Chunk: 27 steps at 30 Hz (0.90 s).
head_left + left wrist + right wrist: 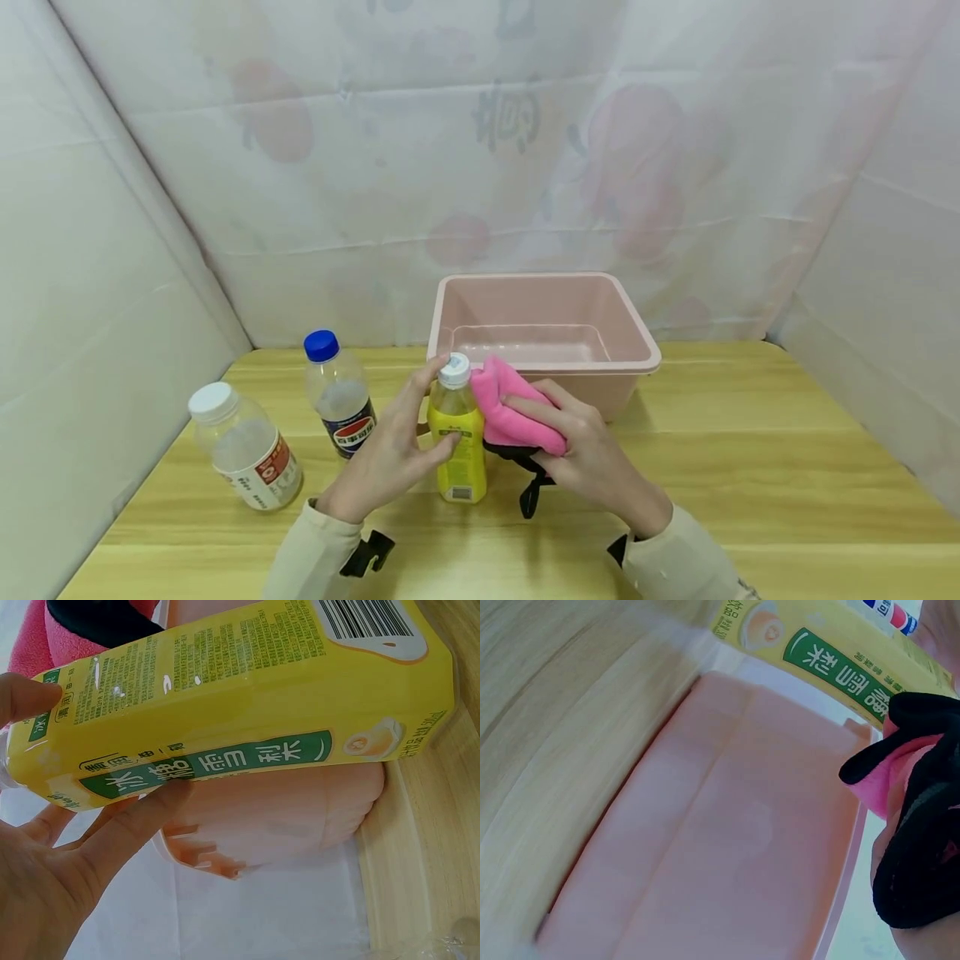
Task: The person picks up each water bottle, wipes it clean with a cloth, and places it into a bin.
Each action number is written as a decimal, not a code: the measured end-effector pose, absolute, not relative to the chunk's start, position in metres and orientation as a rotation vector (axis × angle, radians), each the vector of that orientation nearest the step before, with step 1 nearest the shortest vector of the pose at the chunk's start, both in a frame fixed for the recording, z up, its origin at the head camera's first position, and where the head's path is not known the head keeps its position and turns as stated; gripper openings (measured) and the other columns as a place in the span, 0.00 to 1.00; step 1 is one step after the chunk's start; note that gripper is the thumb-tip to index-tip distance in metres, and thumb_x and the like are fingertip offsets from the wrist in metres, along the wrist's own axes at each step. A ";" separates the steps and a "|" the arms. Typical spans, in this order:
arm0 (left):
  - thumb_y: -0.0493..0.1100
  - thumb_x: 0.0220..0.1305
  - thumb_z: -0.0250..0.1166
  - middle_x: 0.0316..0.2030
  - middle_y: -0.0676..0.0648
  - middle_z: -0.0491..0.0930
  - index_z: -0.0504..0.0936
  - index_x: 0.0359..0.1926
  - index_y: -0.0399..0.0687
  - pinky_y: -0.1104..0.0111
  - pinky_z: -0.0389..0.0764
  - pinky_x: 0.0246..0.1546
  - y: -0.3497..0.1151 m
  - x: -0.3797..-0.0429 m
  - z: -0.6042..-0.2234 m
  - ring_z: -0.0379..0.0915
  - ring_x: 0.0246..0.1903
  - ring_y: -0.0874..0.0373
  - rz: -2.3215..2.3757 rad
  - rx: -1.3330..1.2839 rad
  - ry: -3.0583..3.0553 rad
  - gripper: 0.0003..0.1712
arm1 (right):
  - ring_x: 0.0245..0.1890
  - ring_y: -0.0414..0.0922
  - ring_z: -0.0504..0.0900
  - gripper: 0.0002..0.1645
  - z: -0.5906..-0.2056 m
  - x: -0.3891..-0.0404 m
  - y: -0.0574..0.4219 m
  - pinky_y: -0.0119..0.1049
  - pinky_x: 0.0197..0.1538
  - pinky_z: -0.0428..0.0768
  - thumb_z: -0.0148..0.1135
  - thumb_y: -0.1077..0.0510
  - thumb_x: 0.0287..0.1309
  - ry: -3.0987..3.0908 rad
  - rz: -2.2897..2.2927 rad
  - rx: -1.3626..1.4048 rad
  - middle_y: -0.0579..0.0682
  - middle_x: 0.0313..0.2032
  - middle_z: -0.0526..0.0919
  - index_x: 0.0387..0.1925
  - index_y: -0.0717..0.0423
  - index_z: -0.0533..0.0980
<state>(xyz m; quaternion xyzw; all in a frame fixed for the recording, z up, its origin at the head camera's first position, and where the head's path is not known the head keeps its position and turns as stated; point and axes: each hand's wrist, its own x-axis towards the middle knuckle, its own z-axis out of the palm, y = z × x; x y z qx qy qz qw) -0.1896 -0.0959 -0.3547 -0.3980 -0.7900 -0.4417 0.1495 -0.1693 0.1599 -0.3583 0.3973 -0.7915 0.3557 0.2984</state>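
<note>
A bottle [463,462], flanked right by a cloth [504,408], is held before a tub [626,382]. Leftward on the worktop [765,475], a second bottle [341,400] and third bottle [247,454] are placed.

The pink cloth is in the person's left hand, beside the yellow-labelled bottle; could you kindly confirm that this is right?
Not quite: the pink cloth is in the person's right hand, beside the yellow-labelled bottle, as the head view shows.

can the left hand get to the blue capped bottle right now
Probably not yet: the left hand holds the yellow bottle and would likely have to let go first. Otherwise the way looks free, with the blue-capped bottle close by and nothing visible between.
</note>
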 end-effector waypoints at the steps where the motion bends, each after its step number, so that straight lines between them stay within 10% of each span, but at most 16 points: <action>1: 0.27 0.59 0.69 0.67 0.34 0.66 0.50 0.78 0.50 0.57 0.88 0.40 -0.096 -0.190 -0.354 0.72 0.56 0.38 -1.266 -1.147 -2.267 0.53 | 0.39 0.46 0.80 0.42 -0.358 -0.170 0.160 0.34 0.36 0.84 0.59 0.82 0.30 -2.102 0.941 1.057 0.53 0.49 0.81 0.53 0.57 0.83; 16: 0.27 0.59 0.68 0.69 0.34 0.63 0.50 0.78 0.48 0.57 0.88 0.41 -0.095 -0.192 -0.353 0.70 0.60 0.37 -1.263 -1.151 -2.250 0.52 | 0.26 0.36 0.70 0.29 -0.364 -0.172 0.164 0.25 0.27 0.74 0.63 0.77 0.35 -2.378 0.636 1.146 0.44 0.38 0.76 0.40 0.49 0.84; 27: 0.27 0.60 0.68 0.69 0.34 0.63 0.50 0.78 0.51 0.54 0.88 0.42 -0.095 -0.189 -0.353 0.69 0.60 0.37 -1.285 -1.141 -2.274 0.52 | 0.42 0.47 0.84 0.30 -0.378 -0.170 0.165 0.47 0.42 0.85 0.68 0.75 0.41 -2.844 0.454 1.182 0.52 0.48 0.82 0.45 0.44 0.86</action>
